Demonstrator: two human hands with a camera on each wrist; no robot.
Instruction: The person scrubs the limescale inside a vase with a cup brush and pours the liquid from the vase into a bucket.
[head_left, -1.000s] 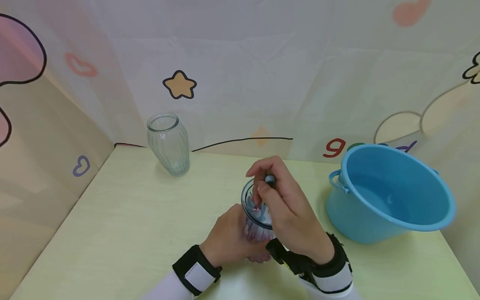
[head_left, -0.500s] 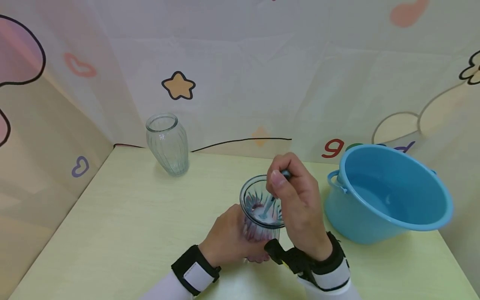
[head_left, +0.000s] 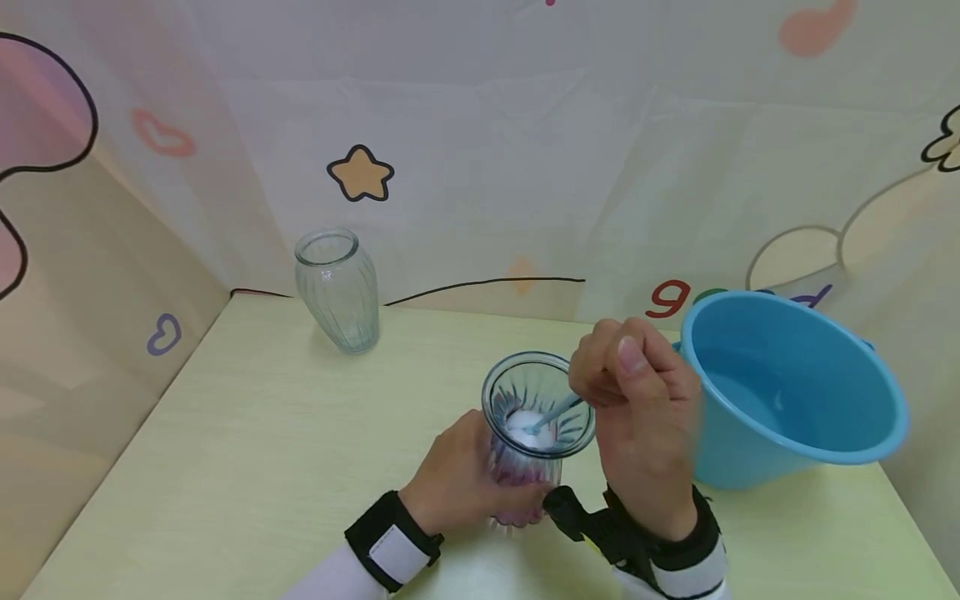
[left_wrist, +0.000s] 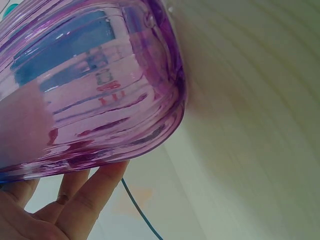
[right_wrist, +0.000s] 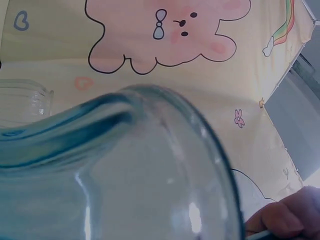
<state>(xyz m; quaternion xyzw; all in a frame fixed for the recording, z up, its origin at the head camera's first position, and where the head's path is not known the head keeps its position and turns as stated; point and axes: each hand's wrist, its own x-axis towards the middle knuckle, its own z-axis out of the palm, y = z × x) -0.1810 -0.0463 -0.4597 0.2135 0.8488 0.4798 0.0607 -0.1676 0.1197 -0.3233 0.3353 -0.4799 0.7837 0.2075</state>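
A ribbed glass vase [head_left: 534, 433] with a blue-tinted rim and purple body stands on the pale green table [head_left: 247, 467]. My left hand [head_left: 461, 479] grips its lower body; in the left wrist view the purple glass [left_wrist: 90, 85] fills the frame above my fingers [left_wrist: 85, 197]. My right hand [head_left: 637, 396] pinches a thin light-blue stick [head_left: 555, 411] that slants down into the vase, its tip in something white at the bottom. The right wrist view shows the vase rim [right_wrist: 165, 130] close up and a fingertip [right_wrist: 282, 217].
A second, clear ribbed glass vase [head_left: 337, 287] stands at the back left of the table. A blue plastic bucket [head_left: 787, 387], tilted toward me, sits at the right, close to my right hand. Cartoon-printed cloth walls [head_left: 480, 125] close in the back and sides.
My right hand has swung from over the vase mouth to its right side, tilting the stick with it. The left hand and the vase have stayed put.
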